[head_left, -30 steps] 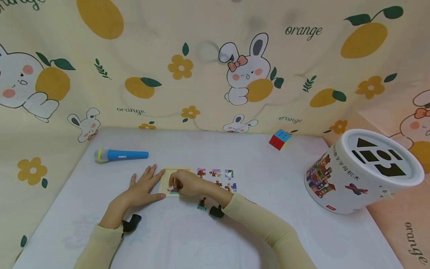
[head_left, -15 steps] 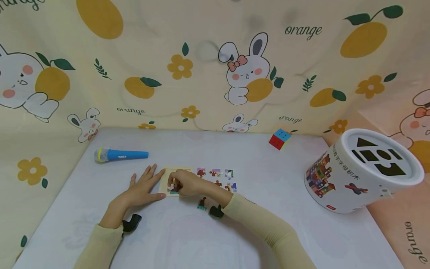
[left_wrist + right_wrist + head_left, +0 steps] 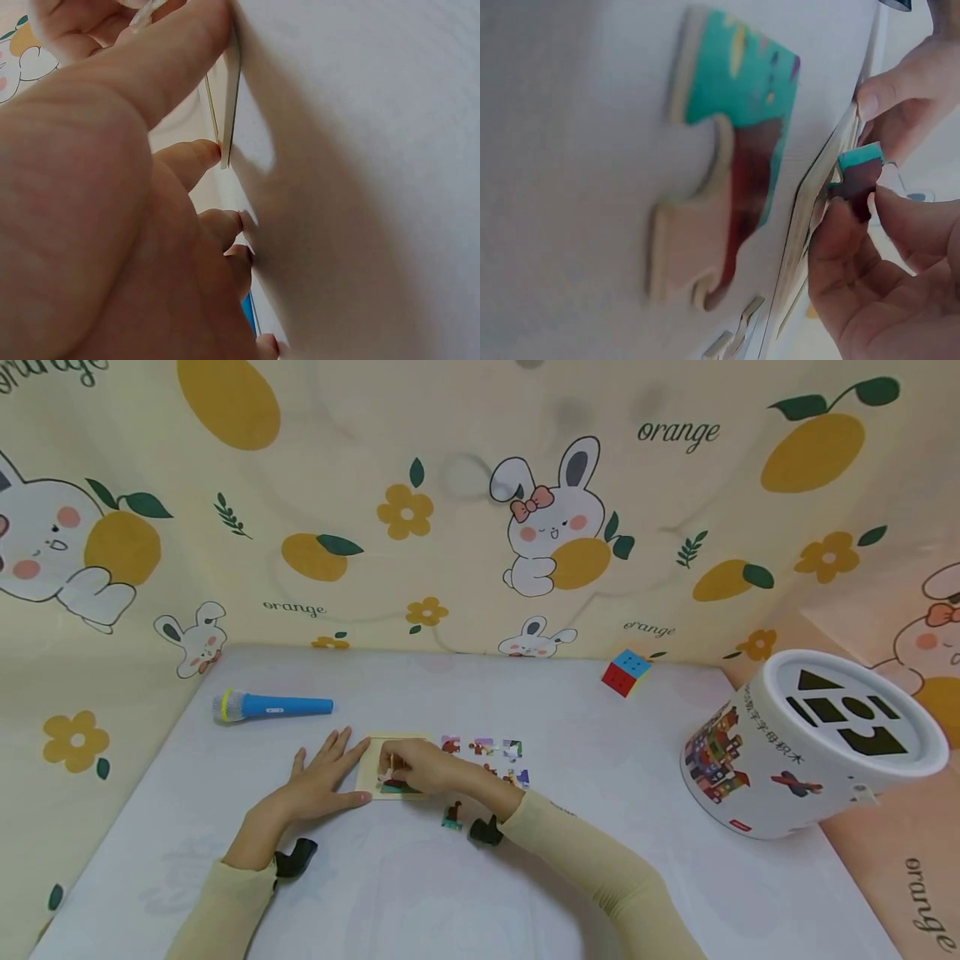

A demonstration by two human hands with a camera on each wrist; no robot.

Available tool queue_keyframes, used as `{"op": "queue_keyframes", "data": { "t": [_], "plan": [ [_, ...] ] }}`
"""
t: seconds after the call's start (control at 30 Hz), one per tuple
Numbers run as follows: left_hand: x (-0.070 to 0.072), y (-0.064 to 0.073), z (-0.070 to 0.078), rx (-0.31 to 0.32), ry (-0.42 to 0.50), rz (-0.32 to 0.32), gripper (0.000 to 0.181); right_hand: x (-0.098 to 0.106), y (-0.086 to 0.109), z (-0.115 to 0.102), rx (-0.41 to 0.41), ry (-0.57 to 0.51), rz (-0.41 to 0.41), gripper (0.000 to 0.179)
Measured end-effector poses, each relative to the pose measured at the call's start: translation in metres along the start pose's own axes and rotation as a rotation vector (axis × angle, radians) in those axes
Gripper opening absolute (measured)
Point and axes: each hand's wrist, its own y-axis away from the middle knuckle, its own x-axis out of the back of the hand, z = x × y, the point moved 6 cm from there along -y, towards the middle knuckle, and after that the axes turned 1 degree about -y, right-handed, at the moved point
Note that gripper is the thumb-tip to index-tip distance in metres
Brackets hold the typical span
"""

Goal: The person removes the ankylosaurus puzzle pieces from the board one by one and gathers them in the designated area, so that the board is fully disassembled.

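A pale wooden puzzle board [image 3: 366,766] lies flat on the white table. My left hand [image 3: 318,785] rests at its left side, fingers spread, with the thumb and a fingertip at its edge; the left wrist view shows these fingers [image 3: 191,161] from close by. My right hand [image 3: 422,768] is over the board and pinches a teal and dark brown puzzle piece [image 3: 861,180] between thumb and fingers. The piece stands tilted at the board in the right wrist view. Most of the board's inside is hidden by my right hand. Another teal and brown puzzle piece [image 3: 754,142] lies on the table.
Several loose puzzle pieces [image 3: 513,748] lie right of the board, some partly behind my right forearm. A blue toy microphone [image 3: 285,706] lies at the back left. A puzzle cube [image 3: 626,673] sits at the back right, and a large white tub [image 3: 802,752] stands at the right.
My right fingers have shifted slightly over the board, and more of the teal and dark patch beneath them shows. My left hand keeps its place. The head view has moved a little.
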Motion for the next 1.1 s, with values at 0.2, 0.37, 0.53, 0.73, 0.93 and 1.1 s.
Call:
{"op": "queue_keyframes", "data": {
  "t": [0.2, 0.37, 0.53, 0.73, 0.93, 1.1],
  "plan": [
    [0.001, 0.001, 0.002, -0.002, 0.011, -0.004, 0.089, 0.003, 0.002, -0.002, 0.038, 0.016, -0.003, 0.011],
    [0.001, 0.001, 0.002, 0.005, 0.008, -0.004, 0.088, 0.012, 0.011, -0.003, 0.071, -0.019, 0.024, 0.011],
    [0.000, 0.001, 0.003, 0.006, 0.003, -0.002, 0.089, 0.022, 0.029, 0.004, 0.067, -0.164, 0.040, 0.011],
    [0.001, 0.000, 0.004, 0.000, -0.003, 0.004, 0.090, 0.034, 0.063, 0.021, 0.022, -0.267, 0.047, 0.009],
    [0.000, 0.001, 0.003, -0.003, -0.011, 0.011, 0.090, 0.039, 0.095, 0.041, -0.040, -0.231, 0.052, 0.016],
    [0.001, 0.001, 0.006, -0.003, -0.012, 0.014, 0.090, 0.039, 0.116, 0.048, -0.044, -0.200, 0.045, 0.022]
  ]
}}
